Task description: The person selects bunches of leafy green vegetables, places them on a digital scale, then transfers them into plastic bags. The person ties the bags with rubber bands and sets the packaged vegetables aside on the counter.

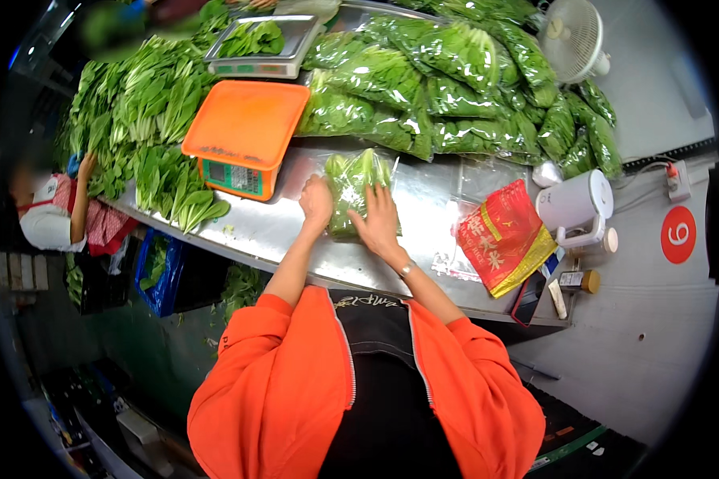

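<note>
A clear plastic bag of leafy greens (350, 191) lies on the metal table in front of me. My left hand (317, 201) is at the bag's left edge, its fingers curled and closed on the plastic; the fingertips are partly hidden. Across the bag's right side lies my right hand (379, 219), flat with the fingers stretched out, pressing on the greens. Just left of my left hand stands an orange weighing scale (248, 120), its pan bare and its display facing me.
Loose leafy greens (152, 104) are heaped at left, near a co-worker's arm (81, 191). Several filled bags (455, 96) are piled behind. A second scale (295, 52) holds greens. At right are a red bag (503, 239), a white kettle (571, 203), a phone (527, 299) and a fan (571, 40).
</note>
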The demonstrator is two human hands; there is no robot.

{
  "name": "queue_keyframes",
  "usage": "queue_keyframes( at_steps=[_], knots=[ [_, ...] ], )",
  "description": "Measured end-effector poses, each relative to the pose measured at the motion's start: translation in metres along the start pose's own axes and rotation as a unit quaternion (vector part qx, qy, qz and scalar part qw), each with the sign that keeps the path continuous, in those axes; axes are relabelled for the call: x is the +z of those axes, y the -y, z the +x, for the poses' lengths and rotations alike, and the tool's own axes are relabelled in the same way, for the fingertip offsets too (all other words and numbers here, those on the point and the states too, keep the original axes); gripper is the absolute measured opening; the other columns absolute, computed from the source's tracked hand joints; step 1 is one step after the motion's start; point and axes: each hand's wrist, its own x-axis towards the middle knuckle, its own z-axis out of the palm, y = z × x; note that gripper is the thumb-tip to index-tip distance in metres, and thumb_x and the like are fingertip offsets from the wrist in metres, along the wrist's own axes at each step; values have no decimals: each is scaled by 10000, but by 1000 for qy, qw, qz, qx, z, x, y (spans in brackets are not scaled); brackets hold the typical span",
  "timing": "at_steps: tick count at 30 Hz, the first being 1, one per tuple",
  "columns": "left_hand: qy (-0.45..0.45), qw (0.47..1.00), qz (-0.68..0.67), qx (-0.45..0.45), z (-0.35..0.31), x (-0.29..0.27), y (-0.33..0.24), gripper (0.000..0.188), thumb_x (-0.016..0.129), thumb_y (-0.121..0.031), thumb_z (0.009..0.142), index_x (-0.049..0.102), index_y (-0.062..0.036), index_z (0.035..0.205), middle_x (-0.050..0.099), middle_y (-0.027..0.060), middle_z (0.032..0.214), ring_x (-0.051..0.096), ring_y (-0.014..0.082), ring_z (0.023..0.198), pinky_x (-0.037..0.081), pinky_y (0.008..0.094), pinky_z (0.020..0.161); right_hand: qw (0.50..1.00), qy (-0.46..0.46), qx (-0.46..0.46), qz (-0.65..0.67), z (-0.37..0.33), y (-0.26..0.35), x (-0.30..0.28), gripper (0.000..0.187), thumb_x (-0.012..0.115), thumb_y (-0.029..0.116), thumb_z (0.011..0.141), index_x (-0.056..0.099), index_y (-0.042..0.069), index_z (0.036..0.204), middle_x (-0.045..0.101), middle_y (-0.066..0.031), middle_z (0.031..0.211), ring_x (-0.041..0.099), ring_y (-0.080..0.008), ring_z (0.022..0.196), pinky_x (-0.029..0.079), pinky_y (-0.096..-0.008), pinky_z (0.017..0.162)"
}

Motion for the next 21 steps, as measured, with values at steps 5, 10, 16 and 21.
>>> queue_keyframes(
  at_steps=[5, 10, 16, 21],
  knots=[
    [-9, 953, -302, -34, 32, 57, 67, 366, 542, -299, 890, 550, 66, 876, 625, 247, 775, 619, 368, 743, 466, 436, 677, 987, 50, 99, 118, 58, -21, 29, 845, 501, 561, 852, 293, -92, 1346, 292, -305, 1403, 250, -434, 1320, 249, -460, 1078],
    [180, 843, -506, -35, 22, -44, -38, 262, 583, -255, 893, 463, -31, 958, 573, 22, 642, 458, 68, 486, 341, 229, 428, 821, 169, 152, 523, 76, -37, -30, 717, 294, 580, 943, 346, 17, 1383, 429, -109, 1358, 436, -210, 1203, 350, -324, 1024],
    [225, 930, -242, 163, -12, -38, -96, 255, 569, -172, 878, 469, -13, 1051, 625, 103, 657, 606, 177, 570, 458, 323, 519, 579, 302, 265, 710, 53, -63, -58, 788, 312, 644, 906, 429, -25, 1306, 527, -115, 1245, 512, -172, 1105, 413, -288, 947],
    [360, 805, -463, 90, -39, -7, -61, 327, 541, -116, 874, 465, 20, 1161, 644, 142, 833, 638, 243, 716, 506, 354, 685, 888, 76, 291, 347, -7, -105, -13, 939, 535, 593, 836, 276, -161, 1333, 514, -255, 1217, 536, -267, 1100, 412, -305, 949]
  ],
)
